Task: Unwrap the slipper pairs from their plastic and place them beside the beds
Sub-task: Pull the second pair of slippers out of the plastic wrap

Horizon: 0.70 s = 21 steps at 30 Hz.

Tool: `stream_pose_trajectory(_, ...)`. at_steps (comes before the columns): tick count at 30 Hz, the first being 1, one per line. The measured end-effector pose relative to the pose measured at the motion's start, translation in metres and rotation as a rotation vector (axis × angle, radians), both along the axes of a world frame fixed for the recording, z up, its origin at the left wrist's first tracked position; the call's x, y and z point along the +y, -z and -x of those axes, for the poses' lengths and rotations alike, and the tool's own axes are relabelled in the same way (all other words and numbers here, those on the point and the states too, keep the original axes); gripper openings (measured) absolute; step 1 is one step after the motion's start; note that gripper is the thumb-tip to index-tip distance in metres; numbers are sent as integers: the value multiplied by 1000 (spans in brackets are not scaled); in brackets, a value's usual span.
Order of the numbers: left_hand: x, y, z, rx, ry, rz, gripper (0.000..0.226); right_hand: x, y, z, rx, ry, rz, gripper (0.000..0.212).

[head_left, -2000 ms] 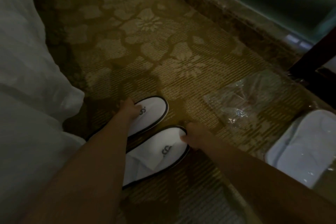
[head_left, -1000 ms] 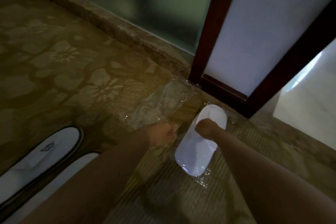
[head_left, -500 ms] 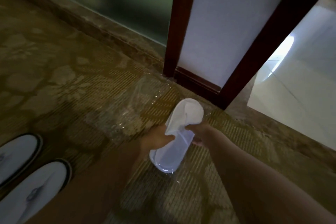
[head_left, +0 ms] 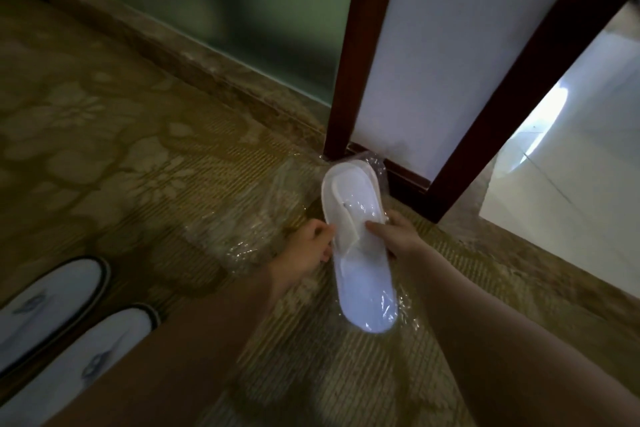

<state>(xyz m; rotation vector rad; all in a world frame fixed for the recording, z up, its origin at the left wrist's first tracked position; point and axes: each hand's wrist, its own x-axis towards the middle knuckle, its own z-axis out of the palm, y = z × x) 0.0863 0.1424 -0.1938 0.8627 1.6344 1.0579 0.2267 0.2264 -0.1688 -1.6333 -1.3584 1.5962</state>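
Note:
A white slipper pair sealed in clear plastic [head_left: 360,263] is held up off the carpet in the middle of the view. My left hand [head_left: 308,250] pinches its left edge, and my right hand [head_left: 398,236] grips its right side with the thumb across the top. An unwrapped pair of white slippers with dark trim [head_left: 65,319] lies side by side on the carpet at the lower left. An empty clear plastic wrapper [head_left: 242,236] lies flat on the carpet just left of my hands.
Patterned brown carpet [head_left: 121,149] covers the floor. A dark wooden door frame [head_left: 349,62] with a white panel stands behind the wrapped pair. A tiled floor [head_left: 571,184] shows through the opening at right. A green glass wall runs along the back.
My hands left the unwrapped pair and took hold of the wrapped pair beside the door frame. It has been lifted off the carpet and turned lengthwise between both hands.

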Motion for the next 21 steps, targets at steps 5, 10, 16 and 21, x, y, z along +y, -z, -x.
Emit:
stream_pose_trajectory(5,-13,-18,26,66,-187,-135,17,-10,-20,30,114,-36,-15,46)
stream_pose_trajectory(10,-30,-38,69,166,-378,-91,24,-25,-33,53,142,-161,42,36)
stream_pose_trajectory(16,-61,-57,111,-99,-464,46,63,-45,-48,89,135,-419,116,47)
stream_pose_trajectory(21,-85,-73,142,-126,-564,-26,70,-68,-64,124,8,-666,-6,44)
